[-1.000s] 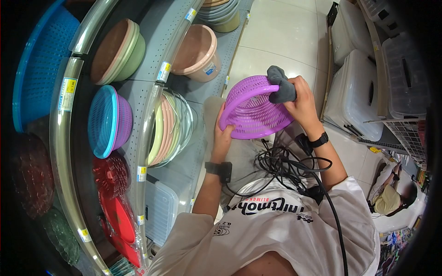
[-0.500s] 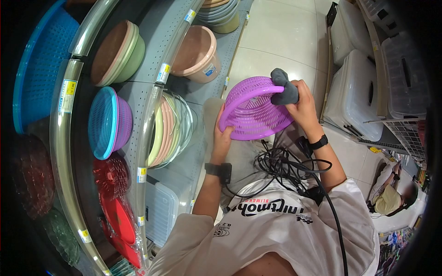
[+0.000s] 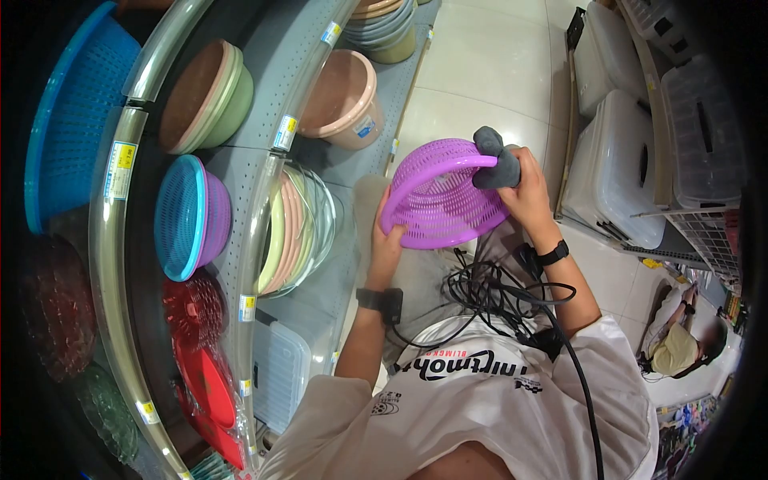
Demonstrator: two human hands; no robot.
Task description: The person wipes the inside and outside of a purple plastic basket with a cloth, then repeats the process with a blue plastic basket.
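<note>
Tilted in front of my body is a purple perforated plastic basket (image 3: 448, 228). My left hand (image 3: 387, 244) grips its rim at the left, the thumb over the edge. In my right hand (image 3: 528, 190) is a bunched dark grey cloth (image 3: 498, 160), pressed against the basket's upper right rim. The fingers of that hand are closed round the cloth and partly hidden by it. Below the basket, a tangle of black cable (image 3: 496, 288) hangs over my lap.
Shelves at the left hold a blue basket with a purple one (image 3: 180, 216), stacked green and pink basins (image 3: 228, 100), a pink bucket (image 3: 340, 100) and red plastic ware (image 3: 204, 352). Lidded clear storage boxes (image 3: 612, 168) stand at the right. Another person (image 3: 680, 344) is at lower right.
The grey cloth has shifted slightly down and right along the basket's rim with my right hand. The basket sits a little lower; my left hand keeps its hold.
</note>
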